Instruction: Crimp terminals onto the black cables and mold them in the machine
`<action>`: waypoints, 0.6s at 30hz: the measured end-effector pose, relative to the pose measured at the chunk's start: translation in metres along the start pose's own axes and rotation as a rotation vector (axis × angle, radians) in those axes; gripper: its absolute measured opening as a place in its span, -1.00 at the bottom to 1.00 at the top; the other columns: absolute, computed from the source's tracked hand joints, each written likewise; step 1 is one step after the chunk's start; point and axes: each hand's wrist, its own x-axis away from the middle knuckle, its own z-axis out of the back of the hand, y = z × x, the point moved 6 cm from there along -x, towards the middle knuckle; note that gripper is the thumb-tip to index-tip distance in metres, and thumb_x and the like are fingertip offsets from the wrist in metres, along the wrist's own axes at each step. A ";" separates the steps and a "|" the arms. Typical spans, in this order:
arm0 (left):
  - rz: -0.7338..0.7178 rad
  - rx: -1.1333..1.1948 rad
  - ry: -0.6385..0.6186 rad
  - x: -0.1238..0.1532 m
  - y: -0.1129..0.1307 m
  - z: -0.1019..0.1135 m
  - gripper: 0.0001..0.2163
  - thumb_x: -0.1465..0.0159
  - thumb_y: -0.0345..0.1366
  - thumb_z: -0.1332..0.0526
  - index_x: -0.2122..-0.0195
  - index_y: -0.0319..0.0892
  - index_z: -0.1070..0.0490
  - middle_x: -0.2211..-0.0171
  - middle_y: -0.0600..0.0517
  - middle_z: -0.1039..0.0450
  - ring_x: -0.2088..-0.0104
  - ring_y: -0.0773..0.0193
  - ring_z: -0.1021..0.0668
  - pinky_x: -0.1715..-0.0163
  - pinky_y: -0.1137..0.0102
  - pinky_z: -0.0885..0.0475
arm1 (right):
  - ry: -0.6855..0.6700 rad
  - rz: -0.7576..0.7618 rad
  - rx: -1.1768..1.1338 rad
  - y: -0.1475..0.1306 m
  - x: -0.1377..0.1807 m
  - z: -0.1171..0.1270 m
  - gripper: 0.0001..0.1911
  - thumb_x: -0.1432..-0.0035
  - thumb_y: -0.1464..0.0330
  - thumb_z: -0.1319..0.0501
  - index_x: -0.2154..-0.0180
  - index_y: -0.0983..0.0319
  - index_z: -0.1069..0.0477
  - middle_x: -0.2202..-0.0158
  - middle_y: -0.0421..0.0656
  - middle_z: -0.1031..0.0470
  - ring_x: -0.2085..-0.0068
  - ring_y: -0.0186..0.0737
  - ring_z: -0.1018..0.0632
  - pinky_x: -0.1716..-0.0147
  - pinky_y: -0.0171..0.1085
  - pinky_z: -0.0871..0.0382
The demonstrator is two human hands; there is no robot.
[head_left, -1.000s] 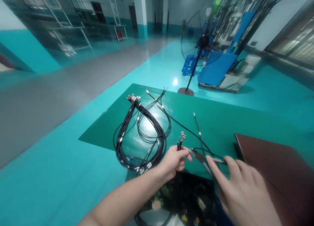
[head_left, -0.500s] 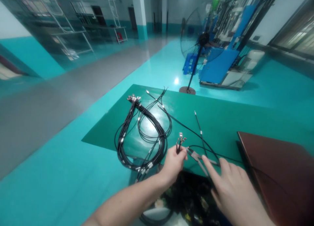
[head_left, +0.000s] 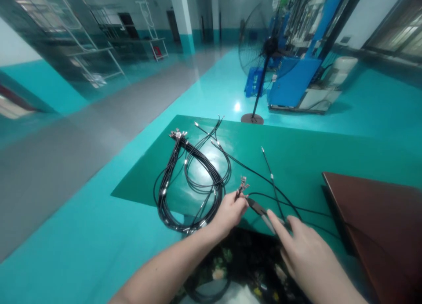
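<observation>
My left hand (head_left: 232,211) is closed around several black cables near their ends, with the metal cable ends (head_left: 243,184) sticking up above the fingers. In my right hand (head_left: 305,247) is a pair of pliers (head_left: 258,208), its jaws pointing left and reaching to the left fingertips. What lies between the jaws is too small to make out. A large coiled bundle of black cables (head_left: 214,172) with silvery fittings lies left of my hands, partly over the table's edge. Loose black cables (head_left: 245,167) stretch across the green tabletop (head_left: 296,150) beyond my hands.
A brown board or box (head_left: 372,207) lies on the right of the table. Past the table stand a black pedestal fan (head_left: 269,47) and a blue machine (head_left: 295,82). Dark patterned cloth (head_left: 244,255) shows below my hands, at the table's near edge.
The pliers have turned in my right hand, so their jaws now look darker. Both hands have shifted only slightly, and the left still grips the cables.
</observation>
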 end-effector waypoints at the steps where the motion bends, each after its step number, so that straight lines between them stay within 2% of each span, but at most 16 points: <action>1: -0.011 -0.044 -0.034 -0.001 0.003 0.001 -0.92 -0.06 -0.33 -0.01 0.54 -0.18 -0.17 0.72 0.22 -0.03 0.73 0.51 -0.05 0.69 0.49 0.10 | 0.004 0.004 -0.039 0.001 0.001 -0.001 -0.34 0.05 0.57 -0.05 -0.15 0.26 -0.10 0.32 -0.01 -0.32 0.43 -0.16 -0.43 0.50 -0.23 -0.37; 5: -0.045 -0.163 -0.141 0.001 0.013 0.002 -0.91 -0.04 -0.36 0.02 0.57 -0.20 -0.17 0.70 0.19 -0.06 0.71 0.50 -0.06 0.69 0.49 0.09 | 0.001 0.005 -0.143 0.005 0.007 -0.002 -0.34 0.00 0.55 0.01 -0.19 0.23 -0.01 0.24 0.03 -0.32 0.35 -0.13 -0.47 0.51 -0.25 -0.41; 8: -0.050 -0.187 -0.157 0.003 0.016 0.002 -0.92 -0.04 -0.36 0.02 0.56 -0.19 -0.17 0.69 0.19 -0.07 0.70 0.50 -0.07 0.69 0.49 0.07 | -0.012 0.011 -0.204 0.007 0.011 -0.001 -0.35 -0.02 0.54 0.02 -0.18 0.20 -0.02 0.20 0.04 -0.33 0.34 -0.12 -0.49 0.51 -0.22 -0.43; 10: -0.037 -0.171 -0.163 0.004 0.015 0.002 -0.93 -0.04 -0.36 0.02 0.56 -0.19 -0.17 0.70 0.19 -0.05 0.70 0.50 -0.06 0.70 0.50 0.08 | -0.066 0.004 -0.291 0.009 0.012 -0.001 -0.35 -0.01 0.54 0.03 -0.18 0.17 -0.03 0.19 0.02 -0.34 0.37 -0.15 -0.49 0.51 -0.21 -0.44; 12: 0.000 -0.099 -0.198 0.005 0.012 0.002 -0.93 -0.02 -0.36 0.01 0.58 -0.18 -0.16 0.72 0.21 0.00 0.72 0.50 -0.03 0.73 0.50 0.10 | -0.161 -0.014 -0.440 0.013 0.010 -0.003 -0.34 -0.02 0.54 0.04 -0.19 0.12 -0.01 0.19 -0.04 -0.36 0.37 -0.21 -0.50 0.46 -0.25 -0.46; 14: 0.063 0.003 -0.251 0.009 0.006 0.000 -0.93 0.00 -0.36 -0.01 0.60 -0.17 -0.14 0.73 0.22 0.03 0.74 0.50 0.01 0.76 0.51 0.13 | -0.234 -0.044 -0.603 0.019 0.008 -0.003 -0.34 -0.04 0.53 0.04 -0.19 0.04 0.03 0.17 -0.12 -0.38 0.29 -0.27 -0.50 0.35 -0.31 -0.45; 16: 0.119 0.111 -0.269 0.012 0.002 -0.001 -0.91 0.00 -0.36 -0.03 0.62 -0.17 -0.14 0.74 0.22 0.03 0.75 0.51 0.03 0.78 0.51 0.17 | -0.236 -0.092 -0.691 0.027 0.005 -0.002 -0.35 -0.07 0.51 0.03 -0.19 -0.02 0.05 0.13 -0.16 -0.37 0.19 -0.30 -0.48 0.26 -0.35 -0.43; 18: 0.149 0.203 -0.235 0.015 -0.001 0.000 -0.89 -0.01 -0.35 -0.04 0.62 -0.19 -0.16 0.74 0.21 0.00 0.76 0.53 0.03 0.78 0.52 0.19 | -0.198 -0.123 -0.671 0.033 0.003 0.002 -0.34 -0.07 0.49 0.02 -0.19 -0.03 0.05 0.11 -0.16 -0.35 0.16 -0.29 -0.47 0.26 -0.35 -0.42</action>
